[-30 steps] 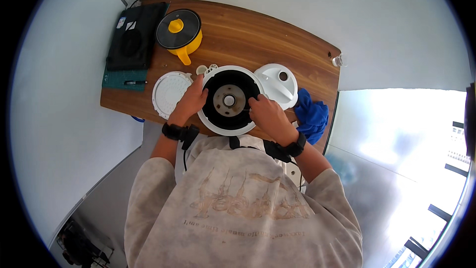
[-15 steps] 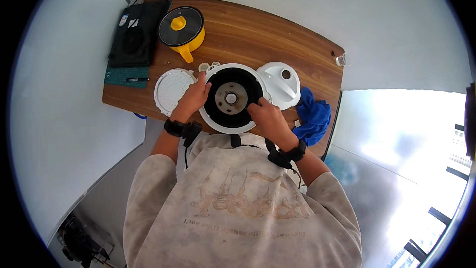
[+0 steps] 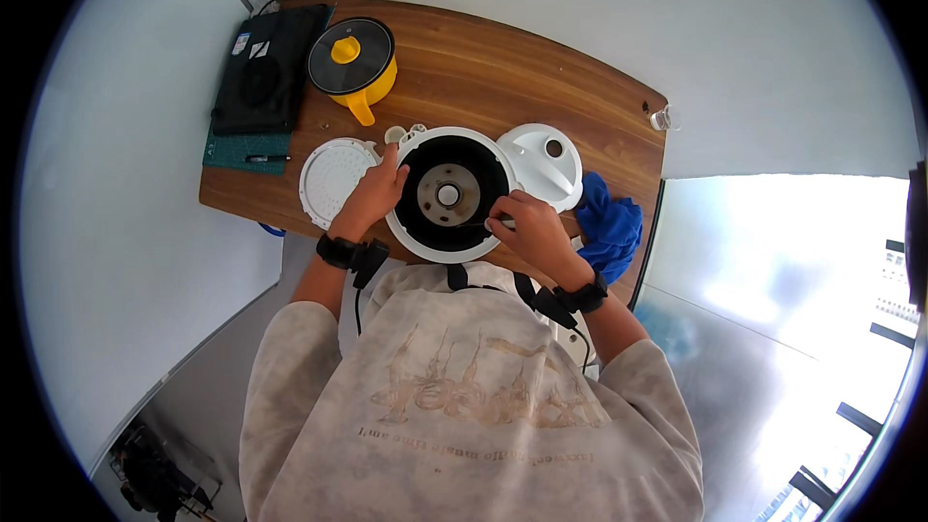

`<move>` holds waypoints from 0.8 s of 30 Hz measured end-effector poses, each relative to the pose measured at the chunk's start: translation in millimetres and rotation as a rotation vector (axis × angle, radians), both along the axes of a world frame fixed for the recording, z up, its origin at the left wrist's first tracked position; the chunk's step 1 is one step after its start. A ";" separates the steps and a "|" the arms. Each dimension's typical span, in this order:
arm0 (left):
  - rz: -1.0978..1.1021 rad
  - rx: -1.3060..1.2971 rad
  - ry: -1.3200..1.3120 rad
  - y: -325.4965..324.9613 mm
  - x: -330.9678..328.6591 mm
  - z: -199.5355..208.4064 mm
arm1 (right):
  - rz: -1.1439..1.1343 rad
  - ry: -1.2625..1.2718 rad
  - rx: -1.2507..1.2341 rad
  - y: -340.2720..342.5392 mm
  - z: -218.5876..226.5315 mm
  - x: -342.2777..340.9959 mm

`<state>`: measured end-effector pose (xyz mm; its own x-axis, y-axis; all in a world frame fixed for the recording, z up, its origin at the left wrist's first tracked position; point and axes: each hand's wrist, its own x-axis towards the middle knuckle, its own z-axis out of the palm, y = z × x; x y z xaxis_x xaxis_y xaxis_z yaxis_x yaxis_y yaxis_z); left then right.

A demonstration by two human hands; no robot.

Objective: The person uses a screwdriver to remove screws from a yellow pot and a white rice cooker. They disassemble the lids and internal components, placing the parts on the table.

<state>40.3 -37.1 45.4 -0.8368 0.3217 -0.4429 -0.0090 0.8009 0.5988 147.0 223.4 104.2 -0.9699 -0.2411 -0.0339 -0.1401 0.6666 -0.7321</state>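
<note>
A white rice cooker body (image 3: 450,256) stands at the table's front edge. Its black inside is exposed, with a round metal heating plate (image 3: 464,201) at the bottom. My left hand (image 3: 377,195) grips the left side of the rim, thumb toward the inside. Over the right side of the rim, my right hand (image 3: 534,232) is closed around a thin tool, probably a screwdriver (image 3: 508,223), its slim dark shaft pointing left into the cooker. Its tip is hard to make out. To the left lies a round white perforated plate (image 3: 333,184); to the right, the white lid (image 3: 564,172).
A blue cloth (image 3: 611,227) lies right of the lid. At the back left stand a yellow pot (image 3: 372,87) with a dark lid and a black flat appliance (image 3: 261,77) on a green mat (image 3: 227,153) with a pen (image 3: 268,158). A small cup (image 3: 394,134) sits behind the cooker.
My right hand has shifted slightly right, and the tool in its fingers now shows. My left hand keeps its place on the rim. The view has shifted slightly.
</note>
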 end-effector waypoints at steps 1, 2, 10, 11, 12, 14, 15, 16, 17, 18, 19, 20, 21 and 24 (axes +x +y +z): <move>0.000 0.023 0.049 -0.9 -0.1 -4.1 | -0.007 -0.001 -0.006 -0.4 5.1 0.1; 0.001 0.045 0.096 -2.3 1.2 -7.9 | -0.015 0.024 0.003 -1.7 9.5 0.0; 0.008 0.076 0.131 -3.6 2.6 -10.7 | -0.016 0.110 0.031 -11.1 14.4 -8.7; 0.009 0.081 0.140 -3.4 2.8 -10.5 | -0.007 0.119 0.034 -12.9 14.5 -10.2; 0.010 0.087 0.149 -3.4 2.7 -10.0 | 0.002 0.127 0.037 -14.7 14.6 -11.9; 0.003 0.039 0.049 -1.3 0.2 0.0 | 0.026 0.139 0.043 -16.4 14.5 -15.3; -0.002 0.015 -0.002 0.0 -0.9 4.9 | 0.040 0.143 0.046 -16.5 14.1 -17.3; -0.008 0.018 0.008 -0.1 -1.4 4.0 | 0.054 0.147 0.049 -16.7 13.6 -19.0; -0.013 0.020 0.017 -0.9 -1.1 2.7 | 0.061 0.151 0.065 -17.7 13.2 -20.5; -0.018 0.022 0.025 -1.4 -0.9 1.3 | 0.068 0.155 0.080 -18.9 12.4 -21.9; -0.018 0.028 0.030 -1.7 -0.7 0.2 | 0.075 0.160 0.095 -20.0 11.6 -22.9; -0.018 0.032 0.034 -2.2 -0.6 -1.4 | 0.079 0.152 0.113 -21.2 10.5 -23.8; -0.018 0.037 0.039 -2.7 -0.5 -3.3 | 0.084 0.145 0.131 -22.3 9.3 -24.6; 0.007 0.101 0.130 -4.4 1.7 -11.6 | 0.106 0.152 0.161 -25.5 8.6 -25.7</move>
